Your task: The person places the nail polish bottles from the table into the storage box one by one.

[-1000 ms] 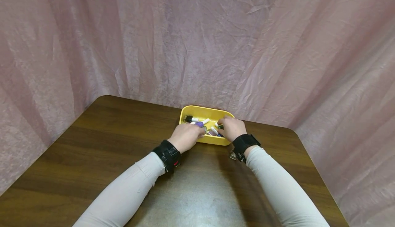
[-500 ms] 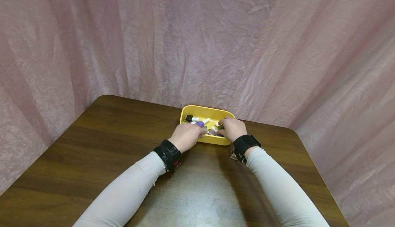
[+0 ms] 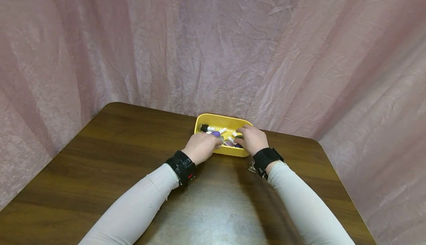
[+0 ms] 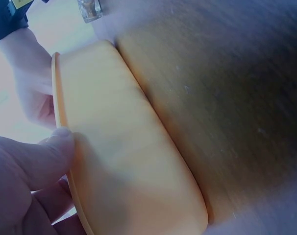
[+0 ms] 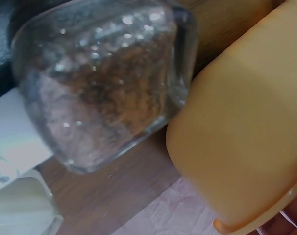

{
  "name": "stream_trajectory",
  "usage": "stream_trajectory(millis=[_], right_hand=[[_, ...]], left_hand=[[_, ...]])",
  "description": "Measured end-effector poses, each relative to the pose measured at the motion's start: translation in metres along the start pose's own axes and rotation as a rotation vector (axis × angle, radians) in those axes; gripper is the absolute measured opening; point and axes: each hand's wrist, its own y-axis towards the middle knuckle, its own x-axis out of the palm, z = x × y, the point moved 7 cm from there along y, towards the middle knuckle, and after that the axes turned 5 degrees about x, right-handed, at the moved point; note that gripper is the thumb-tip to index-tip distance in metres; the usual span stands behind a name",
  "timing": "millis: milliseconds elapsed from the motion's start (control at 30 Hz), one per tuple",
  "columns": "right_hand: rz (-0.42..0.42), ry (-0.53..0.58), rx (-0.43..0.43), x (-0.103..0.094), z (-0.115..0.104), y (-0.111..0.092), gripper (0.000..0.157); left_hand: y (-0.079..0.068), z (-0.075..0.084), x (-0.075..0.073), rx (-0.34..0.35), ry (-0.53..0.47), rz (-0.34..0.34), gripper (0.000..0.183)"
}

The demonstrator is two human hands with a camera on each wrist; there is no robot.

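A yellow tray [image 3: 221, 120] holds several small nail polish bottles. My left hand [image 3: 200, 147] grips its near rim, the thumb [image 4: 60, 147] on the outer wall and the fingers curled inside. Beside that hand lie a purple bottle [image 3: 216, 134] with a white cap and a black one [image 3: 203, 128]. My right hand [image 3: 253, 139] reaches over the tray's right end, thumb and fingers about a dark bottle [image 3: 239, 137]; whether they pinch it is unclear. Under the right wrist, outside the tray, is a glittery glass bottle [image 5: 104, 93].
The brown wooden table [image 3: 133, 148] extends around the tray. A pink curtain [image 3: 213, 52] hangs behind it. In the right wrist view, a pale, cream-coloured bottle-like thing [image 5: 23, 208] shows at the lower left.
My right hand has shifted slightly to the right and nearer to me, its fingers still inside the tray. My left hand stays on the rim.
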Motion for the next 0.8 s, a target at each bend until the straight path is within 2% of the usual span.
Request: stream_trajectory(millis=[233,500,800], right_hand=[[0.049,0.037,-0.013,-0.006,0.003,-0.01,0.04],[0.077,0.029,-0.033,-0.013,0.007,-0.021,0.051],[0.122,0.039,-0.071,-0.024,0.009,-0.037,0.055]], left_hand=[[0.001,-0.001,0.0,-0.002,-0.002,0.001,0.011],[0.0,-0.001,0.0,-0.007,-0.007,-0.005,0.012],[0.001,-0.001,0.001,-0.006,-0.006,-0.003,0.012]])
